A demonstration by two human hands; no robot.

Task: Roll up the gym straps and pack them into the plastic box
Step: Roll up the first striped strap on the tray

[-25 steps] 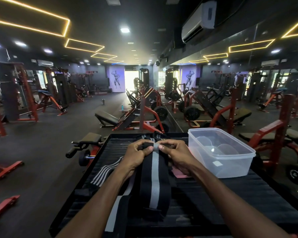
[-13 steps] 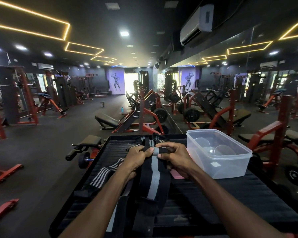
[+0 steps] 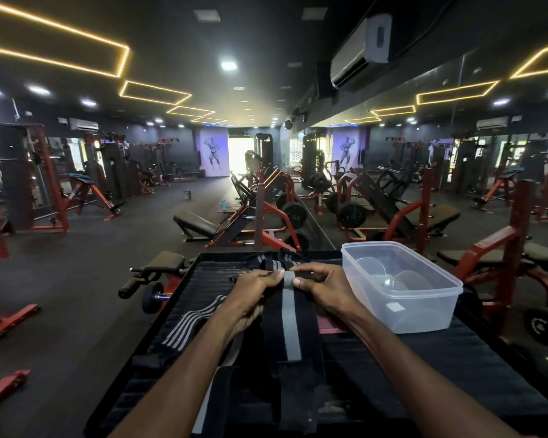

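Note:
A black gym strap with a grey centre stripe [image 3: 290, 333] lies lengthwise on the black ribbed platform [image 3: 196, 289]. Its far end is rolled into a small tight roll. My left hand [image 3: 253, 284] and my right hand [image 3: 317, 284] pinch that roll from either side. A clear plastic box [image 3: 402, 286] stands open and empty just right of my right hand. A second strap with thin grey stripes [image 3: 190, 327] lies to the left of my left arm. More striped strap material [image 3: 276, 259] is bunched at the platform's far edge.
A pink object [image 3: 328, 325] peeks out beside the strap under my right wrist. Red and black gym machines, benches and weight plates surround the platform. A dumbbell [image 3: 149, 300] lies on the floor at the left. A mirror wall runs along the right.
The roll has grown slightly as my hands turned it toward me. The strap's loose tail has drawn up a little along the platform.

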